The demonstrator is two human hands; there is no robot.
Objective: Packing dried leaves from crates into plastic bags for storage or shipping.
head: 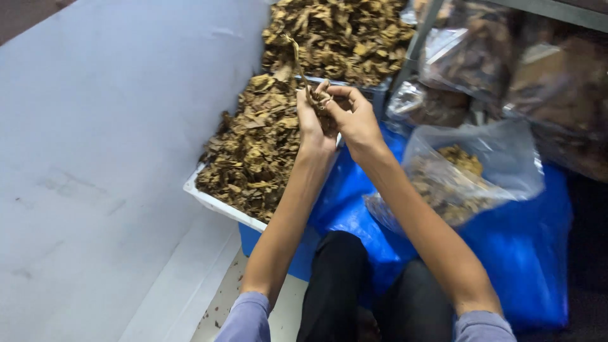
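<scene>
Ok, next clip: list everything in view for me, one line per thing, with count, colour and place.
dried leaf: one, brown, held up between both hands
leaf piles: two heaps, brown, in crates ahead
crates: two, blue with pale rims, against the wall
clear bag of leaves: one, on the blue sheet, right
blue sheet: one, under the bag
bagged leaves: several, on the rack, upper right
metal rack: one, grey, upper right
wall: pale grey, left
left hand: gripping the leaf
right hand: gripping the leaf
</scene>
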